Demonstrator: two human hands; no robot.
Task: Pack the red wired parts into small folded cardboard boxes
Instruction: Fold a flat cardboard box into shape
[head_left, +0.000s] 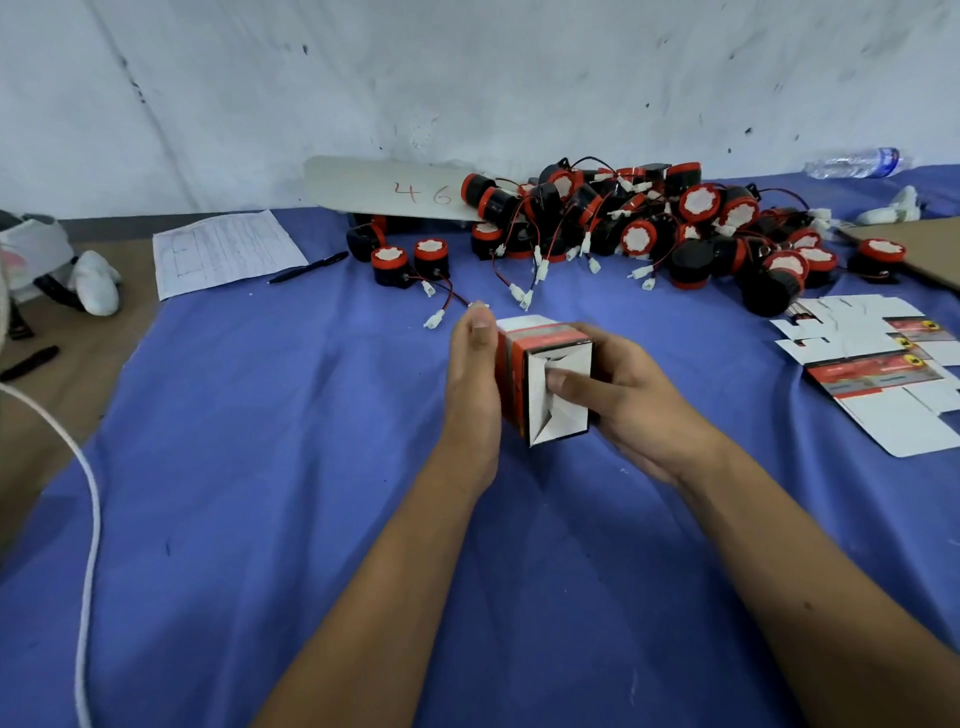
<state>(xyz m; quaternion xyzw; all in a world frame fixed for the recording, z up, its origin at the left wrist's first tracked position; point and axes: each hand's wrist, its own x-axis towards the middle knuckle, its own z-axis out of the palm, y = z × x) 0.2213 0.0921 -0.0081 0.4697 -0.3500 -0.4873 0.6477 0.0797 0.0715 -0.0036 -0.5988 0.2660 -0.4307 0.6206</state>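
We see white wall (467, 78) at back, scuffed, dark specks, faint diagonal streaks. Blue cloth (260, 467) covers tabletop, wrinkled, few small marks. Bare brown tabletop (47, 405) shows at left edge beyond cloth. Dark strip along wall base at left. Light flat, even, soft shadows. We spot no windows in view.

- Blue cloth (260, 467) covers the work surface, brown surface bare at left.
- Printed form sheet (226, 250) far left on cloth; black pen (307, 267) just beside its right edge.
- White board marked "46" (384, 189) against the wall.
- Clear plastic water bottle (854, 162) lying far right.
- White cord (91, 499) curving down left edge.
- Black marker (31, 362) on brown surface.
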